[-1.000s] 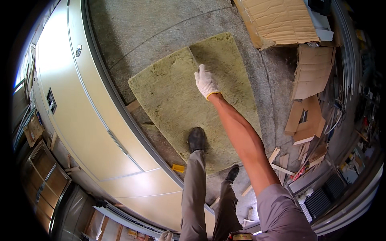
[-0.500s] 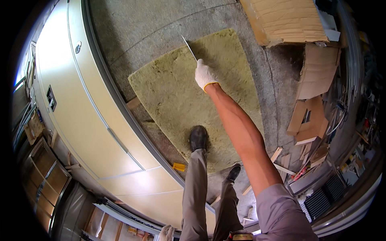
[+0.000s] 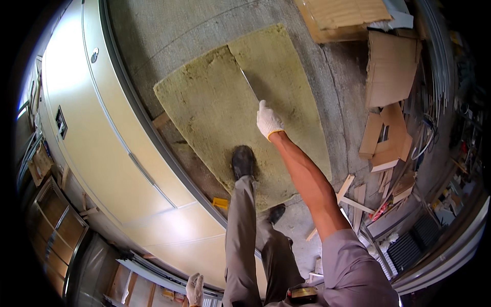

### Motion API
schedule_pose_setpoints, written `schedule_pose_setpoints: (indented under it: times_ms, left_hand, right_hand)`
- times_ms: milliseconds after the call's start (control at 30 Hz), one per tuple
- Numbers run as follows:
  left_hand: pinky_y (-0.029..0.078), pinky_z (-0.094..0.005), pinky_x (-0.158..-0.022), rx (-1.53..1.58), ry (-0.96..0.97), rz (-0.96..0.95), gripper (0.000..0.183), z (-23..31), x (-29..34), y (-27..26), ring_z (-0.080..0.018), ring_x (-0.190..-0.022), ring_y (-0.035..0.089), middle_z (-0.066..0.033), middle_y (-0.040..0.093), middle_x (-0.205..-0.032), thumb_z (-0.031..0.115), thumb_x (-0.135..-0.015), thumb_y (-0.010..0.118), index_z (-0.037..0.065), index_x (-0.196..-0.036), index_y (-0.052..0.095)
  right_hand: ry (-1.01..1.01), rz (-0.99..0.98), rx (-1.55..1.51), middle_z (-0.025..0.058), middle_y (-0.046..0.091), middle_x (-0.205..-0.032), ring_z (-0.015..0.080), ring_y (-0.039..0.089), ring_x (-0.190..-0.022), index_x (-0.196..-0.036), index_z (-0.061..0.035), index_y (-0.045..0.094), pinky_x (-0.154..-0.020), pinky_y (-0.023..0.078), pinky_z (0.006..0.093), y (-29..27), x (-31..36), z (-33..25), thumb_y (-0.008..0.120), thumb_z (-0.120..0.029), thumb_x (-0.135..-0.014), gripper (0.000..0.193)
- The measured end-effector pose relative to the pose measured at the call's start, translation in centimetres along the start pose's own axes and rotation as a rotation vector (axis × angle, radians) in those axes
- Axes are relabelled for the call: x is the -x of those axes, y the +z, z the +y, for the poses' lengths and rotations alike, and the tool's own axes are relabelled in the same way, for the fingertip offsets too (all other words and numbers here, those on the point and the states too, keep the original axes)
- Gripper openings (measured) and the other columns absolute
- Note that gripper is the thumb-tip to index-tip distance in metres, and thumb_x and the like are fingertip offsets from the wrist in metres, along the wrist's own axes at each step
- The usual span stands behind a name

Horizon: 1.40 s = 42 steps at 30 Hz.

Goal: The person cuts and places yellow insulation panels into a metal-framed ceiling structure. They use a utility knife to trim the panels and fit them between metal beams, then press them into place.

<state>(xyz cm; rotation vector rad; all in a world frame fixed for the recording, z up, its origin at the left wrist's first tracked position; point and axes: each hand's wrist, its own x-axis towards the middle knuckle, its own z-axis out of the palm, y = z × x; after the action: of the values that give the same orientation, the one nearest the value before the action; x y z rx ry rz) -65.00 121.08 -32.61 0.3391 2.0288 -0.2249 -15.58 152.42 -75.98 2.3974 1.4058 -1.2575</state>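
A greenish-yellow slab of fibrous insulation lies flat on the concrete floor. My right hand, in a white knit glove with a yellow cuff edge, is closed around the handle of a long thin-bladed knife. The blade points away from me, its tip in the slab at the near end of a dark cut line that runs from the far edge. One black shoe presses on the slab's near part. My gloved left hand hangs low at the bottom edge, away from the slab, its fingers loosely apart and holding nothing visible.
Long cream door panels lie along the left. Cardboard boxes and a flattened cardboard sheet sit at the far right. Wood offcuts are scattered at the near right. A small yellow piece lies beside the panel edge.
My right hand has drawn the knife back toward me from the slab's far edge, leaving a cut line behind it. My left hand has come up slightly into view.
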Motion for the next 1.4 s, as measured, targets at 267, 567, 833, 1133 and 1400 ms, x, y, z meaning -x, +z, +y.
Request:
schedule_pose_setpoints:
  times_ms: [267, 567, 833, 1133, 1400]
  left_hand:
    - [0.051, -0.0283, -0.093, 0.051, -0.007, -0.066, 0.046, -11.8, -0.5, 1.3, -0.0162, -0.103, 0.064, -0.0117, 0.07, -0.113, 0.024, -0.098, 0.071, -0.008, -0.13, 0.062]
    - [0.051, -0.0288, -0.096, -0.089, 0.048, -0.077, 0.051, -13.3, -2.1, 0.9, -0.0183, -0.107, 0.065, -0.0129, 0.068, -0.117, 0.026, -0.098, 0.071, -0.008, -0.134, 0.059]
    - [0.051, -0.029, -0.094, -0.277, 0.154, -0.082, 0.052, -10.0, -2.5, 1.2, -0.0176, -0.103, 0.066, -0.0122, 0.07, -0.116, 0.03, -0.099, 0.069, -0.008, -0.133, 0.06]
    - [0.053, -0.0431, -0.092, -0.944, 0.599, 0.005, 0.048, 2.6, -4.9, 6.3, -0.0372, -0.104, 0.071, -0.0215, 0.073, -0.112, 0.043, -0.099, 0.064, 0.005, -0.128, 0.067]
    - [0.052, -0.0549, -0.087, -1.497, 1.465, -0.094, 0.063, 31.4, -14.9, 36.6, -0.0452, -0.106, 0.062, -0.0213, 0.058, -0.135, 0.043, -0.096, 0.066, 0.005, -0.143, 0.049]
  right_hand:
    - [0.073, -0.062, 0.003, 0.0321, 0.071, -0.1, 0.0484, 0.071, -0.091, -0.13, -0.0002, 0.045, -0.072, 0.057, 0.057, 9.6, 16.8, 13.6, 0.051, -0.017, -0.101, 0.034]
    - [0.248, -0.147, 0.036, 0.0268, 0.07, -0.105, 0.0466, 0.071, -0.094, -0.126, -0.0036, 0.049, -0.074, 0.057, 0.0561, 20.9, 36.9, 28.4, 0.052, -0.016, -0.1, 0.03]
    - [0.345, -0.149, -0.089, 0.0254, 0.072, -0.101, 0.0427, 0.073, -0.092, -0.124, -0.0072, 0.055, -0.076, 0.059, 0.0543, 24.7, 47.5, 34.7, 0.046, -0.017, -0.102, 0.026]
    - [0.465, 0.043, -0.233, 0.0273, 0.07, -0.088, 0.0475, 0.07, -0.083, -0.118, -0.0019, 0.056, -0.071, 0.052, 0.0575, 21.9, 59.7, 39.2, 0.058, -0.023, -0.101, 0.028]
    - [0.747, 0.388, -0.772, 0.005, 0.049, -0.068, 0.0157, 0.053, -0.05, -0.094, -0.0029, 0.046, -0.043, 0.042, 0.0368, 22.0, 55.5, 36.7, 0.067, -0.027, -0.099, 0.032]
